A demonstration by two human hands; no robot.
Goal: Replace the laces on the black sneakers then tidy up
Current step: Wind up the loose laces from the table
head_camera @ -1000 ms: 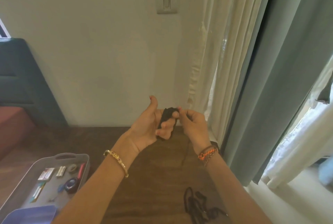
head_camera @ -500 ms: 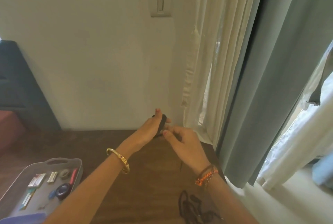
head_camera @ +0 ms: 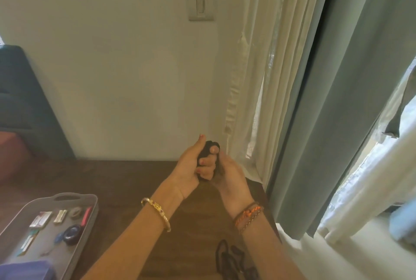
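- Left hand (head_camera: 191, 162) curled round a black lace bundle (head_camera: 208, 151), thumb up, held above the far edge of the dark wooden table (head_camera: 126, 180).
- Right hand (head_camera: 231, 178) pressed against the bundle's right side; fingers hidden, grip can't be told.
- Second loose black lace (head_camera: 234, 259) lies on the table at the near edge, by the right forearm.
- Grey tray (head_camera: 90, 205) of small items at near left.
- Pale wall with light switch (head_camera: 201, 7); cream sheer curtain (head_camera: 254, 77) and grey-green curtain (head_camera: 337, 99) on the right.

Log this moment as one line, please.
left hand: grips wound black lace bundle | right hand: touches bundle | second black lace: on wooden table
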